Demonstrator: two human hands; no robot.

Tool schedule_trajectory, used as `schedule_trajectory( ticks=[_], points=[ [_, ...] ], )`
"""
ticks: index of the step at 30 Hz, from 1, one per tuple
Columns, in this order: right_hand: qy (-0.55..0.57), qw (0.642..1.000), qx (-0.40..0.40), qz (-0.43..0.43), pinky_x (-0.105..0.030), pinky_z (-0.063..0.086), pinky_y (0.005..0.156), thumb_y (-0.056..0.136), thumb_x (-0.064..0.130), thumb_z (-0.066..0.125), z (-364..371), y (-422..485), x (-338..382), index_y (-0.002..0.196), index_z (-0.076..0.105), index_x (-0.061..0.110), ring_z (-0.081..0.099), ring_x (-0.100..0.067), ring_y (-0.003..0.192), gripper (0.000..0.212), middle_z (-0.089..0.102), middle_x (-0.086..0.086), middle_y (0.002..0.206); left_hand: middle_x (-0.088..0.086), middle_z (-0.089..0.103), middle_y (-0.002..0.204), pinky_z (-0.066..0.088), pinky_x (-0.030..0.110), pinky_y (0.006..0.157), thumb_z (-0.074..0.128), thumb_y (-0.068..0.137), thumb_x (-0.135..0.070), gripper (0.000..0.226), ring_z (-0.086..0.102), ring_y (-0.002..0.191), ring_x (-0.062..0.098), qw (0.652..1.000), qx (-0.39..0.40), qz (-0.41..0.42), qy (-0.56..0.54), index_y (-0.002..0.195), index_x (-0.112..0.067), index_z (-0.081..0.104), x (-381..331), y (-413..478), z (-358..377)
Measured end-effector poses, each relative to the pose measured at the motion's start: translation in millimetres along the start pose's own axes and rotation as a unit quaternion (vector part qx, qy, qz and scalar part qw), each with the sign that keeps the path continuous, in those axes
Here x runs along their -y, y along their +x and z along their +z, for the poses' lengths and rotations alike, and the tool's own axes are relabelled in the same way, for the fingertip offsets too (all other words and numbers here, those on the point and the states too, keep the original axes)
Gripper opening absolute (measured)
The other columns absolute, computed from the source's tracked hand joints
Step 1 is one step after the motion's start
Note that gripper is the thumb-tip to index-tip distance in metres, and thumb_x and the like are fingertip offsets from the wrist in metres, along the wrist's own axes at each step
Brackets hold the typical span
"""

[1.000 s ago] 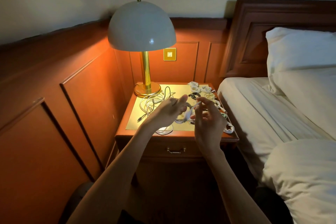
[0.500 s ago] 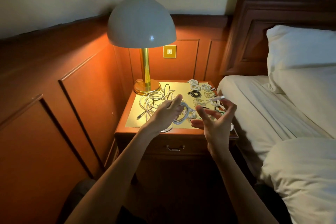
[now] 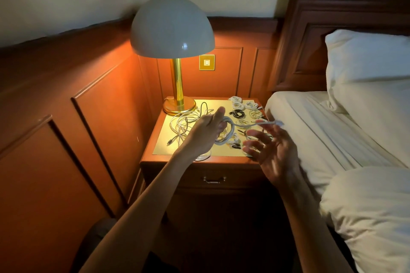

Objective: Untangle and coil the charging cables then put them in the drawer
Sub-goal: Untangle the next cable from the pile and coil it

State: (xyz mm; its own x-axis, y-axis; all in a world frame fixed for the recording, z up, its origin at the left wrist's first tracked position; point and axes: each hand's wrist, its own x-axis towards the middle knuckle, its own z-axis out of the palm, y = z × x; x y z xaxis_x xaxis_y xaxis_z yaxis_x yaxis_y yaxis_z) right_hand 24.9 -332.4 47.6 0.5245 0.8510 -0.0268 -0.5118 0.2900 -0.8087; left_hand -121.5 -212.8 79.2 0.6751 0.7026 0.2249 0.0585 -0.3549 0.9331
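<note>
My left hand (image 3: 205,132) grips a partly wound coil of white cable (image 3: 228,132) above the nightstand (image 3: 155,159). The cable's free end (image 3: 271,123) runs right from the coil and crosses the fingertips of my right hand (image 3: 274,153), whose fingers are spread and blurred. A loose tangle of white cables (image 3: 185,123) lies on the gold mat left of my left hand. Several small coiled cables (image 3: 243,107), white and one black, lie at the mat's back right. The drawer (image 3: 214,180) under the top is closed.
A domed lamp (image 3: 172,29) on a brass base stands at the nightstand's back left. A bed (image 3: 321,122) with white pillows sits tight against the right side. Wood panelling closes in the left and back, with a wall switch (image 3: 206,62) behind.
My right hand has swung out to the right and opened its fingers, drawing the cable's end away from the coil. My left hand keeps hold of the coil and has barely moved.
</note>
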Motion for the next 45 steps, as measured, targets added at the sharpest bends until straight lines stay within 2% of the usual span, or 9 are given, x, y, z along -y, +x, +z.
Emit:
schedule_trajectory(
  ticks=[3,5,7,10,17,26,30,37,45],
  points=[
    [-0.082,0.986,-0.1,-0.106,-0.038,0.058,0.072,0.089,0.041,0.063,-15,8,6,0.144,0.037,0.024,0.072,-0.024,0.089,0.063,0.063,-0.015,0.123,-0.001,0.028,0.055,0.016,0.04,0.058,0.029,0.105,-0.049,0.056,0.021,0.054,0.019,0.999,-0.017,0.005,0.042,0.062,-0.015,0.042,4,0,-3],
    [-0.309,0.897,-0.163,-0.27,-0.032,0.057,0.077,0.088,0.042,0.065,-23,3,8,0.148,0.029,0.032,0.066,-0.013,0.099,0.07,0.049,-0.011,0.136,-0.003,0.029,0.054,0.019,0.037,0.057,0.029,0.105,-0.051,0.058,0.023,0.052,0.018,0.998,-0.029,0.009,0.055,0.064,-0.014,0.046,7,0,-6],
    [-0.452,0.792,-0.132,-0.388,-0.025,0.052,0.081,0.097,0.042,0.054,-25,-7,11,0.141,0.047,0.03,0.059,-0.012,0.106,0.046,0.047,-0.008,0.134,-0.006,0.03,0.052,0.022,0.037,0.058,0.03,0.104,-0.053,0.059,0.025,0.05,0.015,0.997,-0.032,0.011,0.063,0.063,-0.015,0.047,8,1,-6],
    [-0.542,0.748,-0.006,-0.384,-0.031,0.056,0.077,0.102,0.041,0.044,-21,-18,13,0.116,0.069,0.029,0.064,-0.014,0.103,0.03,0.065,-0.001,0.116,0.001,0.034,0.046,0.029,0.032,0.059,0.033,0.103,-0.051,0.06,0.035,0.045,0.007,0.997,-0.042,0.005,0.07,0.065,-0.012,0.057,10,2,-4],
    [-0.265,0.946,0.177,0.063,-0.038,0.058,0.068,0.087,0.061,0.049,-13,-7,21,0.11,0.076,0.015,0.07,-0.034,0.075,0.059,0.072,-0.024,0.102,0.0,0.07,0.073,0.042,0.023,0.065,0.034,0.105,-0.045,0.061,0.064,0.067,0.005,0.987,-0.057,0.027,0.148,0.089,-0.002,0.074,12,0,-3],
    [-0.405,0.849,0.337,0.041,-0.036,0.061,0.081,0.095,0.007,0.062,-32,0,20,0.114,0.07,0.001,0.073,-0.026,0.094,0.022,0.075,-0.015,0.105,0.008,0.074,0.088,0.041,0.007,0.065,0.037,0.106,-0.042,0.054,0.062,0.069,0.002,0.979,-0.053,0.064,0.187,0.1,-0.004,0.075,13,-4,-3],
    [-0.639,0.735,0.138,-0.181,-0.023,0.054,0.085,0.087,0.015,0.074,-19,3,-2,0.099,0.075,0.026,0.064,-0.011,0.1,0.017,0.069,0.008,0.104,-0.001,0.038,0.058,0.032,0.022,0.054,0.031,0.105,-0.045,0.059,0.035,0.051,0.009,0.998,0.025,0.017,0.053,0.069,-0.004,0.051,6,-7,7],
    [-0.201,0.969,-0.053,-0.135,-0.032,0.062,0.072,0.095,0.004,0.061,25,-9,-47,0.107,0.068,0.004,0.076,-0.022,0.086,0.013,0.077,-0.01,0.094,-0.012,0.039,0.046,0.03,0.023,0.055,0.031,0.107,-0.038,0.06,0.034,0.045,0.003,1.0,0.002,-0.004,-0.013,0.052,-0.026,0.048,-6,-7,13],
    [0.008,0.999,-0.018,0.042,-0.029,0.062,0.071,0.092,0.003,0.062,39,3,-36,0.108,0.069,0.002,0.075,-0.022,0.087,0.018,0.075,-0.013,0.098,0.003,0.061,0.059,0.042,0.037,0.058,0.031,0.104,-0.051,0.061,0.058,0.057,0.018,0.992,-0.068,0.007,0.108,0.071,-0.013,0.066,10,-3,1]
  ],
)
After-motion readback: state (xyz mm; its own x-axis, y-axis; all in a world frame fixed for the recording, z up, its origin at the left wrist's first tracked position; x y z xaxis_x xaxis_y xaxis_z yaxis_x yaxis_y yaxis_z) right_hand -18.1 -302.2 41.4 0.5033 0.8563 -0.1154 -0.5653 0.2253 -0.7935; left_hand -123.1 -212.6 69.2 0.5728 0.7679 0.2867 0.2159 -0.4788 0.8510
